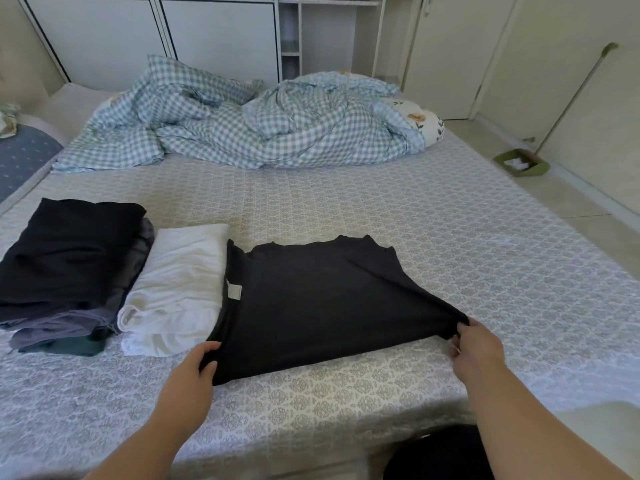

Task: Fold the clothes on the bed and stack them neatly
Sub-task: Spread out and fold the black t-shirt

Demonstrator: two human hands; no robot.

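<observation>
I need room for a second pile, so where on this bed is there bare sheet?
Bare sheet lies between the black shirt and the checked duvet, and right of the shirt to the bed edge. The left is crowded: dark stack and white garment beside the shirt.

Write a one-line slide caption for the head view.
Both hands, left and right, grip the near corners of a black garment on the bed, beside folded stacks.

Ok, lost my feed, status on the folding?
Left hand and right hand each grip a near corner of the black shirt. Shirt flat on bed. White garment touching its left edge.
</observation>
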